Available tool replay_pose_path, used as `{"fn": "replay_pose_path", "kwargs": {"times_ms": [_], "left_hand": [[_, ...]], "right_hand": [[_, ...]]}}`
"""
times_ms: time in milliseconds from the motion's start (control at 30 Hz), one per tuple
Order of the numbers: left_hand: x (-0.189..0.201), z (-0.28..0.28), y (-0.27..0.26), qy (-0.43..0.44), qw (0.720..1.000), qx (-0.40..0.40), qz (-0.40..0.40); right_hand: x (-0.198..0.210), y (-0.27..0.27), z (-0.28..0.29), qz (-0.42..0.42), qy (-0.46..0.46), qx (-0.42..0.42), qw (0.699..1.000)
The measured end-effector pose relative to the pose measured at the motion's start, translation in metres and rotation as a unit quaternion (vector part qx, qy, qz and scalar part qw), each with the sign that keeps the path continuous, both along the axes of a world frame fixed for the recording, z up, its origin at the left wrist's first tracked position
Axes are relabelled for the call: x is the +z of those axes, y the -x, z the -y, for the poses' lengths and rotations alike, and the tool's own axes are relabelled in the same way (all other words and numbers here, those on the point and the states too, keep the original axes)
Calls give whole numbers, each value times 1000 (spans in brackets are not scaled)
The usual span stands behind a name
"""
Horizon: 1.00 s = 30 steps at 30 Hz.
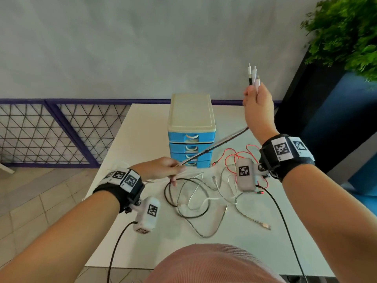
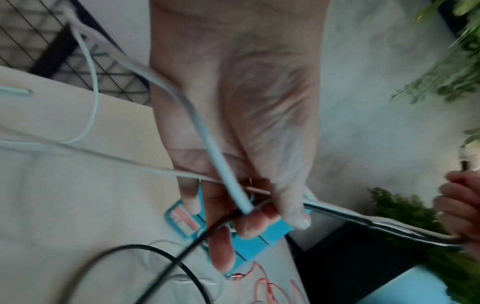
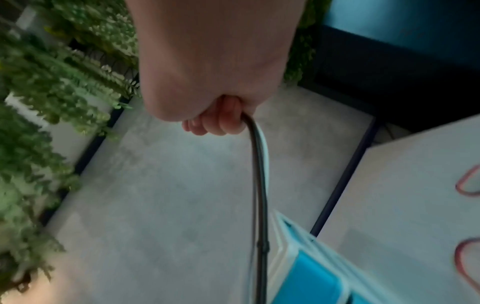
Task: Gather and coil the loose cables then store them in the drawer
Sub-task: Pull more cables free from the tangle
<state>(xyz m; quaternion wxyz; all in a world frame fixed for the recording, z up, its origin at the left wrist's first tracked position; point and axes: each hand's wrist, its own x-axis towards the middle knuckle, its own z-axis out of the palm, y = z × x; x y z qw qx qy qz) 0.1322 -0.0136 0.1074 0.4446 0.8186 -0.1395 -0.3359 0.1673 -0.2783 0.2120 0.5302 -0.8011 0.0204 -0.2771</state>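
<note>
**Still gathering: cables taut, not coiled**

Left hand (image 1: 163, 167) pinches the cable bundle (image 1: 214, 147) low over the table (image 1: 142, 123); drawer unit (image 1: 191, 129) shut behind; right hand (image 1: 257, 103) fists the plug ends (image 1: 254, 75) high. Next, probably: wind loops, open drawer.

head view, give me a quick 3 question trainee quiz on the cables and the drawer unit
1. True or false: the right hand holds the plug ends of the bundled black and white cables raised above the white table.
2. Multiple choice: the four drawers of the small blue plastic drawer unit with the cream top are
A. all shut
B. top one open
C. all pulled out
3. Fill in: the left hand grips the same bundle lower down, and the stretch between the hands runs in front of the ____.

Key
1. True.
2. A.
3. Drawer unit. The thin red cable and the braided grey cable lie loose on the table.
</note>
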Motion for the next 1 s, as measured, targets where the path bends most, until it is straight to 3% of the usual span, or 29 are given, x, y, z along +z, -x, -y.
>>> {"fn": "replay_pose_path", "kwargs": {"times_ms": [100, 200, 300, 400, 467, 533, 633, 733, 833, 1000], "left_hand": [[-8, -5, -2, 4, 999, 51, 13], [4, 7, -8, 1, 997, 54, 52], [28, 22, -9, -3, 994, 56, 94], [47, 29, -11, 43, 993, 65, 84], [51, 24, -11, 59, 995, 55, 61], [50, 10, -11, 47, 996, 50, 49], [41, -19, -11, 4, 998, 51, 38], [30, -49, -9, -35, 995, 86, 33], [22, -66, -8, 70, 984, 161, -36], [53, -45, -11, 212, 941, 250, -82]], "right_hand": [[-4, 8, -1, -69, 177, 11, 982], [-18, 14, -22, -171, 316, 151, 921], [-38, 18, -43, -239, 355, 286, 857], [-46, 19, -49, -254, 337, 340, 840], [-43, 15, -47, -247, 329, 326, 851], [-37, 10, -41, -231, 310, 275, 880], [-27, -1, -24, -201, 239, 163, 936], [-18, -5, -1, -172, 175, 34, 969], [-21, -10, 15, -151, 162, -57, 974], [-34, -6, 12, -168, 180, -70, 967]]}}
